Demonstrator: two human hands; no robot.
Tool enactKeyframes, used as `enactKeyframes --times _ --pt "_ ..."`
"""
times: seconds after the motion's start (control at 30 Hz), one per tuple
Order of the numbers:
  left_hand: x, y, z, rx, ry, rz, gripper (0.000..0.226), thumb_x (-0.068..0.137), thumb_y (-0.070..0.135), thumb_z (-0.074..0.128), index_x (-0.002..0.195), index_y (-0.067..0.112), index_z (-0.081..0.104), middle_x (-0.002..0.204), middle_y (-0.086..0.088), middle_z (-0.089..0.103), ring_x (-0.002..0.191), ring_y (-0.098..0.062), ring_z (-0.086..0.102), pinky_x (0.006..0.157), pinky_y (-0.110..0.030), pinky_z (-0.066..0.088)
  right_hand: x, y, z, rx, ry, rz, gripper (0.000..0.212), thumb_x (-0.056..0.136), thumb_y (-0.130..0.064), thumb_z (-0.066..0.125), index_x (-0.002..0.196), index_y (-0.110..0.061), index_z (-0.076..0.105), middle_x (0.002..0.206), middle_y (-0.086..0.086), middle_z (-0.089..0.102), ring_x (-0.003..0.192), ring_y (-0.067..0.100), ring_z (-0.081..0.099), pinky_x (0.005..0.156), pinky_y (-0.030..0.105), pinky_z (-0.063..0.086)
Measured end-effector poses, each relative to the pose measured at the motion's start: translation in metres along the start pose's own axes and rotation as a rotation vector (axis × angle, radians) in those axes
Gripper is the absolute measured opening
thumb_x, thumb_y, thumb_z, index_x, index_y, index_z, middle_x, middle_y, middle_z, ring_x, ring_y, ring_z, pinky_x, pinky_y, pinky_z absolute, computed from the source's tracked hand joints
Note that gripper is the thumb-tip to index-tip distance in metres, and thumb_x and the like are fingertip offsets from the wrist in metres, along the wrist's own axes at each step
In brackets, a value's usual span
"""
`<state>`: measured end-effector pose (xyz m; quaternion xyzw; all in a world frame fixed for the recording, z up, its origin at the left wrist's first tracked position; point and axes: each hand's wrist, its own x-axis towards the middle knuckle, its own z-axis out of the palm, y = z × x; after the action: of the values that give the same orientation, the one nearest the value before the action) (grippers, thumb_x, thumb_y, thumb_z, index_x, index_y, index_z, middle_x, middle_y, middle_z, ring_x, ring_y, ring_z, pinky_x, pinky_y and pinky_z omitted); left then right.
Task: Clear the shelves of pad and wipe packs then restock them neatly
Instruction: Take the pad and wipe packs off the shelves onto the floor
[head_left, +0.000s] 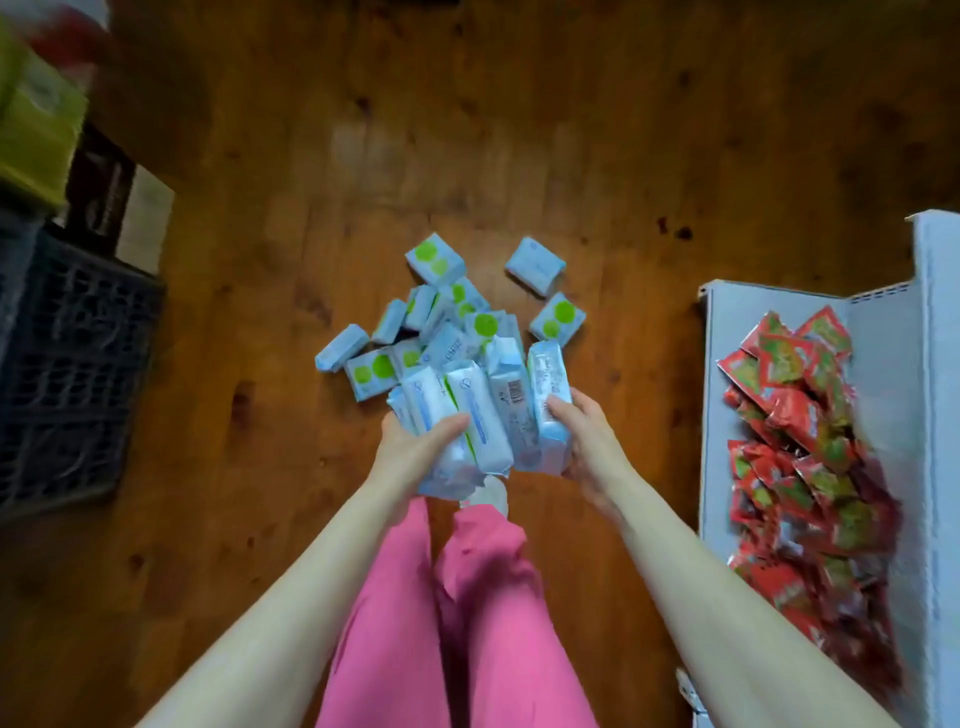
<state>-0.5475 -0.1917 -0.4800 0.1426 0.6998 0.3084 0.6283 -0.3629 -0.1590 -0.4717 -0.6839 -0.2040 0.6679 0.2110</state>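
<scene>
Both hands hold one bundle of white-and-blue packs (480, 415) between them above the wooden floor (597, 130). The left hand (415, 449) grips the bundle's left side with the thumb laid across the front of a pack, and the right hand (582, 441) presses in from the right with the fingers curled around the outermost pack. The packs stand roughly on end, side by side; one shows a barcode (515, 391) and small print that is too blurred to read. Beyond the bundle, a loose pile of smaller packs (431, 322) lies on the floor, several printed with green circles, and two more lie just apart from it: a plain blue-white pack (535, 266) and a green-dotted pack (557, 318). No brand name can be made out on any of them. To the right, a pale grey shelf (878, 332) carries a heap of red sachets (800, 447) with green and yellow artwork, lettering illegible. At the left edge sits a dark lattice crate (67, 364), with yellow-green packages (36, 130) above it. Pink trousers (447, 623) and a white shoe (491, 493) show beneath the arms.
</scene>
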Motion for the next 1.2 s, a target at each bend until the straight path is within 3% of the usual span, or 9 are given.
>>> enactKeyframes --times 0.13,0.23,0.33,0.5,0.53,0.63,0.8,1.0,1.2 --pt "0.121 -0.021 0.009 0.116 -0.027 -0.032 0.097 0.043 0.052 0.082 0.128 0.016 0.05 0.117 -0.001 0.066 0.1 -0.017 0.067 0.087 -0.039 0.055 0.11 0.031 0.008 0.081 0.075 0.098 0.038 0.09 -0.034 0.056 0.126 -0.028 0.047 0.116 -0.001 0.065 0.097 0.016 0.065 0.069 0.032 0.053" --pt "0.196 -0.021 0.022 0.234 -0.049 0.02 0.078 0.06 0.042 0.081 0.127 0.015 0.051 0.117 0.004 0.065 0.103 -0.012 0.065 0.08 -0.024 0.054 0.19 0.04 0.016 0.078 0.083 0.085 0.042 0.089 -0.036 0.056 0.129 -0.027 0.048 0.119 -0.001 0.065 0.097 0.016 0.066 0.06 0.026 0.05" --pt "0.263 -0.022 0.037 0.323 -0.056 0.084 0.061 0.081 0.029 0.072 0.133 0.016 0.043 0.115 0.013 0.052 0.102 -0.009 0.054 0.082 -0.025 0.046 0.264 0.042 0.025 0.085 0.096 0.057 0.037 0.09 -0.03 0.057 0.124 -0.024 0.047 0.109 -0.008 0.063 0.088 0.009 0.062 0.062 0.025 0.046" --pt "0.335 -0.039 0.064 0.57 -0.132 0.143 0.017 0.086 0.022 0.065 0.095 0.029 0.052 0.104 0.008 0.056 0.103 -0.012 0.052 0.088 -0.028 0.043 0.349 0.051 0.049 -0.088 0.121 -0.026 0.061 0.082 -0.024 0.066 0.137 -0.017 0.042 0.131 0.002 0.055 0.111 0.016 0.056 0.094 0.035 0.048" --pt "0.34 -0.042 0.066 0.59 -0.144 0.163 0.018 0.085 0.021 0.065 0.1 0.025 0.055 0.109 0.003 0.061 0.105 -0.016 0.057 0.091 -0.032 0.046 0.355 0.051 0.05 -0.11 0.133 -0.02 0.059 0.085 -0.02 0.063 0.139 -0.018 0.04 0.131 0.002 0.054 0.11 0.015 0.056 0.094 0.032 0.047" --pt "0.338 -0.044 0.064 0.628 -0.174 0.159 0.042 0.079 0.027 0.065 0.119 0.015 0.056 0.113 -0.001 0.066 0.105 -0.02 0.061 0.094 -0.037 0.048 0.355 0.046 0.047 -0.171 0.146 0.004 0.047 0.091 -0.007 0.052 0.136 -0.017 0.044 0.117 0.0 0.055 0.098 0.011 0.052 0.077 0.02 0.045" --pt "0.3 -0.024 0.059 0.722 -0.118 0.129 0.03 0.089 0.02 0.06 0.117 0.017 0.05 0.116 0.002 0.054 0.115 -0.016 0.05 0.075 -0.017 0.032 0.306 0.038 0.043 -0.208 0.179 0.036 0.046 0.088 -0.011 0.056 0.133 -0.012 0.045 0.127 0.002 0.055 0.11 0.016 0.055 0.094 0.028 0.044" --pt "0.226 0.003 0.065 0.72 -0.084 0.027 0.055 0.091 0.025 0.058 0.138 0.001 0.041 0.138 -0.013 0.05 0.125 -0.022 0.049 0.094 -0.025 0.036 0.222 0.018 0.026 -0.175 0.163 0.144 0.042 0.091 -0.017 0.055 0.132 -0.011 0.045 0.103 -0.004 0.05 0.084 0.008 0.05 0.069 0.018 0.043" --pt "0.13 0.056 0.076 0.622 -0.038 -0.019 0.053 0.092 0.027 0.057 0.137 0.003 0.043 0.132 -0.01 0.054 0.116 -0.017 0.052 0.084 -0.018 0.032 0.127 -0.027 0.001 -0.114 0.189 0.18 0.051 0.089 -0.028 0.059 0.135 -0.011 0.044 0.131 0.005 0.052 0.116 0.017 0.053 0.102 0.04 0.043"
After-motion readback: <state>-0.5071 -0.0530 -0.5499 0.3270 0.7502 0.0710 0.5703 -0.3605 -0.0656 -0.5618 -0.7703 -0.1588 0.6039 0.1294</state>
